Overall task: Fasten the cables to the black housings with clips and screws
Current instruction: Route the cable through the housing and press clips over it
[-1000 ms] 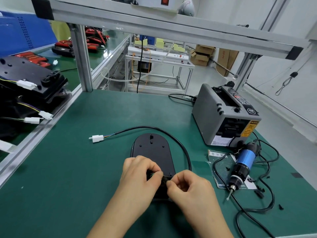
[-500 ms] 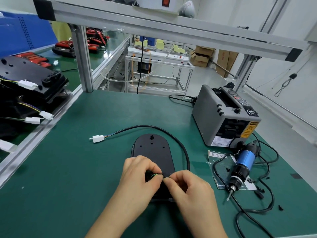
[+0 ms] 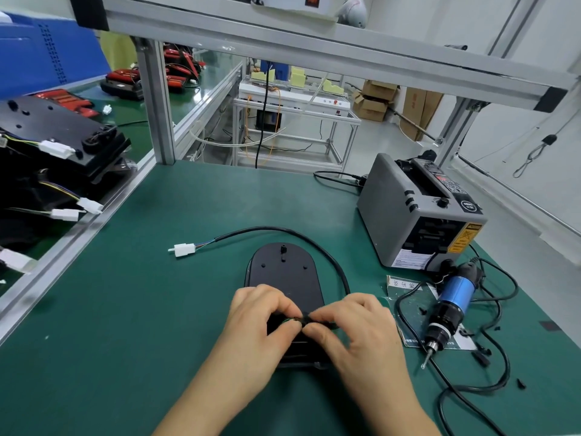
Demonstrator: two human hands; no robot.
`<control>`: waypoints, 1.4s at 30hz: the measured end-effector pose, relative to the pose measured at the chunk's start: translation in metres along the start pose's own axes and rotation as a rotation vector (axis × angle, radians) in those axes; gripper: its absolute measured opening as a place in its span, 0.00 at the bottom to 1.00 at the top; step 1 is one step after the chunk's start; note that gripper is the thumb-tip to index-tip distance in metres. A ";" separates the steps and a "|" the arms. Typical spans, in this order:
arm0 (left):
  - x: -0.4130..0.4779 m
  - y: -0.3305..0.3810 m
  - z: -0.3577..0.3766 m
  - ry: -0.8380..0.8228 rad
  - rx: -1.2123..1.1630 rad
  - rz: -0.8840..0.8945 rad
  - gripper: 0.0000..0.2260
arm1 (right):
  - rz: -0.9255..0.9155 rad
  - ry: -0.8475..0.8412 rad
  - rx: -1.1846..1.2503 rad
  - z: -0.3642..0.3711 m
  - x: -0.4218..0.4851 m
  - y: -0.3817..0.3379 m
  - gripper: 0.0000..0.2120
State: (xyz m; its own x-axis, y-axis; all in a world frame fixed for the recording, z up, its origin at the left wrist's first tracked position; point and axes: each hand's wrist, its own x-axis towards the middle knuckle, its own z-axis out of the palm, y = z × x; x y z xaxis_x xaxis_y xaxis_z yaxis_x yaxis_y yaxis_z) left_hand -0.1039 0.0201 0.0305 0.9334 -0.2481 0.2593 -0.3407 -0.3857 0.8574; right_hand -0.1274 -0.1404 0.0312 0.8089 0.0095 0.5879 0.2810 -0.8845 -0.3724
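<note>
1. A green bench mat (image 3: 141,309) covered the worktable inside an aluminium frame, with stacked black parts (image 3: 56,130) on the neighbouring bench to the left.
2. The black housing (image 3: 284,272) lay flat on the mat in front of the person, its rounded end pointing away.
3. The cable (image 3: 314,243) curved from a white connector (image 3: 184,249) on the mat, around the housing's far and right sides, to the fingers.
4. The left hand (image 3: 257,325) and right hand (image 3: 355,328) met over the housing's near half, fingertips curled and pinching the cable's end between them; a clip could not be made out there.
5. An electric screwdriver (image 3: 452,306) lay to the right, near a grey tape dispenser (image 3: 415,215).
</note>
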 end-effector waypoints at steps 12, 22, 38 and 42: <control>-0.003 -0.009 -0.014 -0.073 0.177 0.231 0.10 | -0.207 0.059 0.052 0.009 -0.010 0.012 0.08; -0.006 0.000 -0.011 -0.059 0.214 0.186 0.08 | -0.248 0.099 0.107 0.013 -0.008 0.016 0.08; 0.036 0.013 -0.014 -0.273 0.277 -0.103 0.06 | -0.341 0.149 0.071 0.019 -0.011 0.020 0.06; 0.042 0.016 -0.014 -0.302 0.210 -0.153 0.08 | -0.308 0.156 0.081 0.020 -0.012 0.021 0.07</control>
State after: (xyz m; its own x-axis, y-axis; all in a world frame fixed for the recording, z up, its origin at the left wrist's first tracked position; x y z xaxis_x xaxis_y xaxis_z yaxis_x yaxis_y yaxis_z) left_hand -0.0685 0.0160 0.0618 0.9106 -0.4119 -0.0333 -0.2452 -0.6036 0.7587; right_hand -0.1205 -0.1497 0.0019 0.5926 0.1930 0.7820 0.5445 -0.8114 -0.2124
